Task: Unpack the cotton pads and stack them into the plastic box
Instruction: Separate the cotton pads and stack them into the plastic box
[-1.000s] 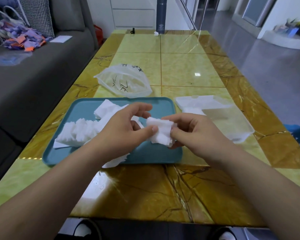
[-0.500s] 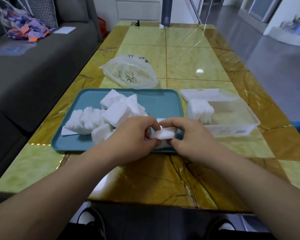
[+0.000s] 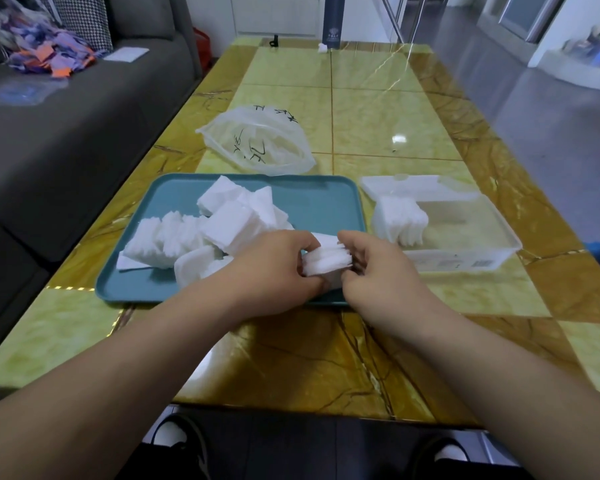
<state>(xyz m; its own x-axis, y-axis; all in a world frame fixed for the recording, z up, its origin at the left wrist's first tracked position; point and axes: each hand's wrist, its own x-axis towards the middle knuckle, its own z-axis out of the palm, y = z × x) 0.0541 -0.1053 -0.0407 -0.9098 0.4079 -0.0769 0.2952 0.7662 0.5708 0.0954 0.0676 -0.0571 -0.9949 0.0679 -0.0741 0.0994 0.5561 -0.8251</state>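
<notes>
Cotton pads [image 3: 326,263], a thin fluffy white bundle, are pinched end to end between the left hand [image 3: 274,268] and right hand [image 3: 385,271], fingers curled, over the teal tray [image 3: 319,202]. I see soft square pads [image 3: 215,230] heaped there, and a ragged-edged stack [image 3: 400,220] inside the clear plastic box [image 3: 482,237] just beside the tray.

We see white, square cotton pads in three lots. A small stack [image 3: 327,263] lies flat, pinched at its ends between our left hand [image 3: 274,268] and right hand [image 3: 381,271], over the near edge of the teal tray [image 3: 326,180]. A loose heap [image 3: 201,233] covers the tray's left half. A neat bundle [image 3: 400,220] stands on edge at the left end of the clear plastic box [image 3: 482,251], open on the desk [image 3: 361,109] just right of the tray.
</notes>
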